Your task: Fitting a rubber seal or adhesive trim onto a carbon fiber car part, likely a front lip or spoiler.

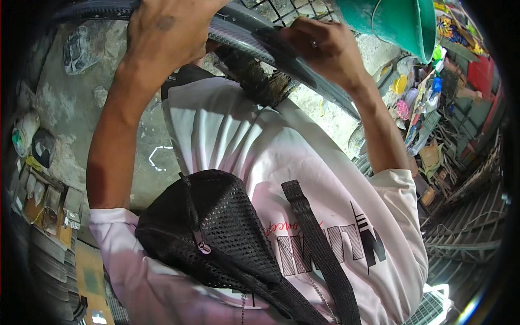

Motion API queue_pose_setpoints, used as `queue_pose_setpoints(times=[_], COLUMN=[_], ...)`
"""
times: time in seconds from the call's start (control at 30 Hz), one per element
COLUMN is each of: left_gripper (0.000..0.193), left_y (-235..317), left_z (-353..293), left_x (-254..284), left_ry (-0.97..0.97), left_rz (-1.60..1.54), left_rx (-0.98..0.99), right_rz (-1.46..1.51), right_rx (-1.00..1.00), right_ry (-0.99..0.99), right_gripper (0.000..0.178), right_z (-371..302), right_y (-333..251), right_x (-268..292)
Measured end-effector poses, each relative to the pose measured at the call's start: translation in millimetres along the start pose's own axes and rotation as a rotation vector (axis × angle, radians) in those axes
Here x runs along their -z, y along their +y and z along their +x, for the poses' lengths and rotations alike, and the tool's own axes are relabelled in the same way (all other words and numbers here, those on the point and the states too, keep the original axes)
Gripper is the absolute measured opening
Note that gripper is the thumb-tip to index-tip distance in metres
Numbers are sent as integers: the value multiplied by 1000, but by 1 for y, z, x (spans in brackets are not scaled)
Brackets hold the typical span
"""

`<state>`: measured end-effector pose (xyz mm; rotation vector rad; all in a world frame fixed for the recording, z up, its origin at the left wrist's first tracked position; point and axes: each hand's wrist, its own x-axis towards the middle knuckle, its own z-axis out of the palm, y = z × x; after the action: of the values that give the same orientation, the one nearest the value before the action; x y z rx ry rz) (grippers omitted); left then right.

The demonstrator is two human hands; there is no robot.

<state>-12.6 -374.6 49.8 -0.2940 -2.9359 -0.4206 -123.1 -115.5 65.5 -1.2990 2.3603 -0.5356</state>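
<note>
A black tyre (241,40) curves across the top of the head view, from the upper left down to the right. My left hand (168,35) grips it from above, with most fingers hidden by the top edge and the tyre. On the tyre's right part, my right hand (327,49) has its fingers curled over the edge; the fingertips are partly hidden. Beneath the tyre, close to my shirt, is a dark, dirty, rough-looking piece (260,81) whose kind I cannot make out.
A green bucket (398,24) stands at the upper right beside a black grid (295,11). Mixed clutter with a yellow lid (400,84) lies along the right. On the left floor are a clear plastic container (80,50) and bags (42,146). A black mesh bag (216,227) hangs on my chest.
</note>
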Motion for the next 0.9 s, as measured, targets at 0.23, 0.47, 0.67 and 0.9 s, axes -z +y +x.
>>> queue_pose_setpoints(times=[0.23, 0.47, 0.67, 0.9], left_gripper=[30, 25, 25, 25], left_y=[3, 3, 1, 2], left_z=[0, 3, 2, 6], left_x=[7, 6, -3, 2], left_ry=[14, 20, 60, 21], left_rz=[17, 18, -5, 14], left_rx=[-20, -22, -3, -33], right_rz=[-196, -349, -347, -386], right_rx=[-96, 4, 103, 73], right_ry=[-112, -141, -95, -179], right_gripper=[16, 17, 17, 8], right_z=[-20, -22, -15, -6], right_y=[1, -3, -3, -4], right_x=[24, 15, 14, 17])
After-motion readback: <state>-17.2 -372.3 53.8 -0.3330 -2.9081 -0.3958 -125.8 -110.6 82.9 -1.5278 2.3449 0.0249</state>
